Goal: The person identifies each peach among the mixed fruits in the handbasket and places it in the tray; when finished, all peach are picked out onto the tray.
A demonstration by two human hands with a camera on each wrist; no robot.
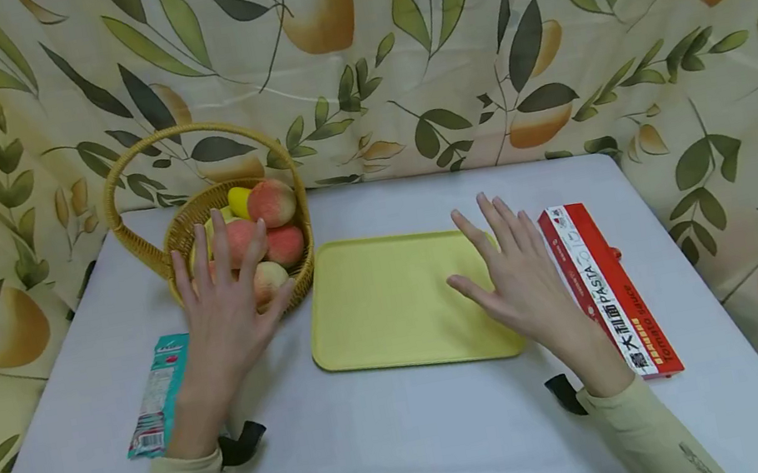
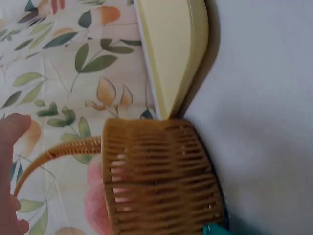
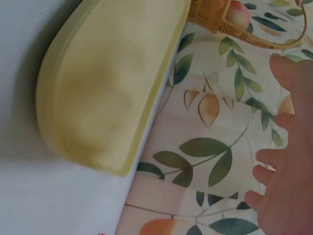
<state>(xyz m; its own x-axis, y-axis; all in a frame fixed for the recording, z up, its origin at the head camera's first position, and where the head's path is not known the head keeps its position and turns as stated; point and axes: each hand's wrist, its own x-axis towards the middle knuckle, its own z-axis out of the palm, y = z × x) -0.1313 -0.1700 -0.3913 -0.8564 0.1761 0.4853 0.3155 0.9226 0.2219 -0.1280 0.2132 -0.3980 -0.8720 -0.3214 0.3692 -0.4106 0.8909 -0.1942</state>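
Note:
My left hand point(image 1: 225, 324) is spread with straight fingers, held up in front of the wicker basket point(image 1: 309, 261) and overlapping it in the head view. Several peaches point(image 1: 272, 203) and a yellow fruit point(image 1: 239, 202) fill the basket, partly hidden behind the fingers. My right hand point(image 1: 527, 286) is also spread, over the right end of the yellow tray point(image 1: 391, 302), with nothing in its grasp. The tray lies flat with nothing on it. In the left wrist view, the basket's woven side point(image 2: 161, 171) stands beside the tray's end point(image 2: 171, 44).
A red pasta box point(image 1: 609, 289) lies right of the tray, partly behind the right hand. A teal packet point(image 1: 157, 394) lies at the left, close to the left forearm. The white-covered table point(image 1: 402, 452) meets a leaf-and-fruit patterned cloth point(image 1: 362, 138) at the back.

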